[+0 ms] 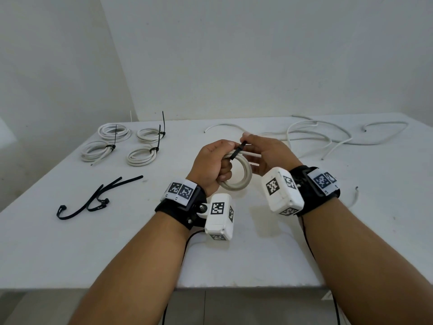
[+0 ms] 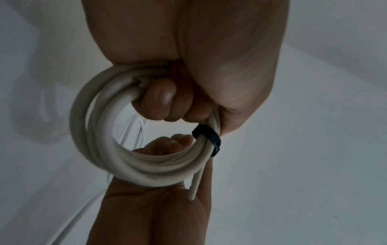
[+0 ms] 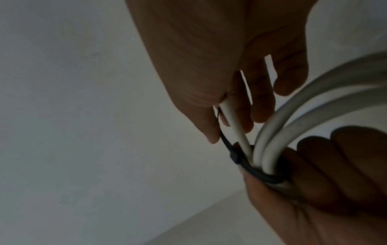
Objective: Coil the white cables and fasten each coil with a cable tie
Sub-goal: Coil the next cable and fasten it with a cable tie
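My left hand (image 1: 216,158) grips a white cable coil (image 1: 241,177) above the middle of the table; its fingers curl through the coil (image 2: 117,149). A black cable tie (image 1: 237,151) wraps the coil's top, seen as a loop (image 2: 209,139) in the left wrist view and a band with its head (image 3: 235,158) in the right wrist view. My right hand (image 1: 260,148) pinches the tie's tail between thumb and fingers. A loose cable end (image 3: 232,119) runs along the right palm.
Several tied coils (image 1: 143,156) lie at the far left of the white table (image 1: 234,254). Spare black ties (image 1: 93,200) lie at the near left. Loose white cables (image 1: 323,134) sprawl at the far right. A cable end (image 1: 355,195) lies near my right wrist.
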Action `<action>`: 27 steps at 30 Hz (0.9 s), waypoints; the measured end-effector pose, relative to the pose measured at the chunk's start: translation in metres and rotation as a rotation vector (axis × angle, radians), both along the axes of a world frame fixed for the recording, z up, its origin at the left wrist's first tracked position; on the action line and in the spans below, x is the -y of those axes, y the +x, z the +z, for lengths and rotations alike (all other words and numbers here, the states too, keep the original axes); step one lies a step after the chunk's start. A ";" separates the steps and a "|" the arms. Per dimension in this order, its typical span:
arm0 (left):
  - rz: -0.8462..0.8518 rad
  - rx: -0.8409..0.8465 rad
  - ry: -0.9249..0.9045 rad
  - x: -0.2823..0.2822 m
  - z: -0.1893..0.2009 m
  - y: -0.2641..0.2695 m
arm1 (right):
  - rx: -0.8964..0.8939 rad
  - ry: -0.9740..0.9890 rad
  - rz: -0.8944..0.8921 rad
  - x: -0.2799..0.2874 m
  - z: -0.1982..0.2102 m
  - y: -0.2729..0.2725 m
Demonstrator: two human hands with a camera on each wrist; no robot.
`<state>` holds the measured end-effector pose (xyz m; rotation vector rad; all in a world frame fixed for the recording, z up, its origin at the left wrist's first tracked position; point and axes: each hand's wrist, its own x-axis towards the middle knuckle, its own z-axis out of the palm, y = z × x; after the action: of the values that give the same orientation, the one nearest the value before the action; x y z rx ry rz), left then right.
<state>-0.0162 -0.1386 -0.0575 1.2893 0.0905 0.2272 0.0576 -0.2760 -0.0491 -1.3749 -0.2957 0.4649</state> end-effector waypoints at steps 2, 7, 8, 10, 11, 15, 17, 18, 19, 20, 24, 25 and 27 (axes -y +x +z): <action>0.018 0.004 -0.002 0.004 -0.001 0.001 | -0.040 0.084 -0.001 0.003 0.001 -0.001; 0.072 -0.006 0.025 0.009 -0.006 0.003 | 0.095 0.060 -0.083 0.001 0.007 -0.003; 0.071 -0.003 0.044 0.009 -0.006 0.003 | 0.115 0.052 -0.115 -0.002 0.007 -0.004; 0.042 -0.014 0.070 0.009 -0.004 0.003 | 0.141 0.057 -0.181 -0.007 0.007 -0.004; 0.011 -0.031 0.069 0.008 -0.002 0.003 | 0.148 0.065 -0.210 -0.007 0.006 -0.004; -0.174 -0.073 -0.010 0.001 -0.001 0.003 | 0.219 0.038 -0.305 -0.007 0.001 0.001; -0.250 -0.089 -0.063 0.000 -0.001 0.002 | 0.268 -0.002 -0.337 -0.006 0.000 0.002; -0.270 -0.098 -0.080 0.000 -0.002 0.001 | 0.282 -0.020 -0.346 -0.006 -0.002 0.002; -0.278 -0.106 -0.096 0.000 -0.002 0.001 | 0.294 -0.037 -0.352 -0.006 -0.003 0.002; -0.277 -0.115 -0.108 0.001 -0.002 0.001 | 0.306 -0.053 -0.353 -0.007 -0.004 0.002; -0.219 -0.164 -0.079 0.002 -0.003 0.005 | 0.297 -0.073 -0.348 -0.008 -0.004 0.001; -0.211 -0.165 -0.062 0.003 -0.002 0.006 | 0.282 -0.071 -0.349 -0.007 -0.002 0.001; -0.225 -0.139 -0.022 0.004 -0.001 0.006 | 0.241 -0.079 -0.338 -0.002 0.002 0.002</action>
<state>-0.0103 -0.1422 -0.0585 1.2813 0.0654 -0.0555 0.0600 -0.2738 -0.0470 -1.5257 -0.2360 0.0302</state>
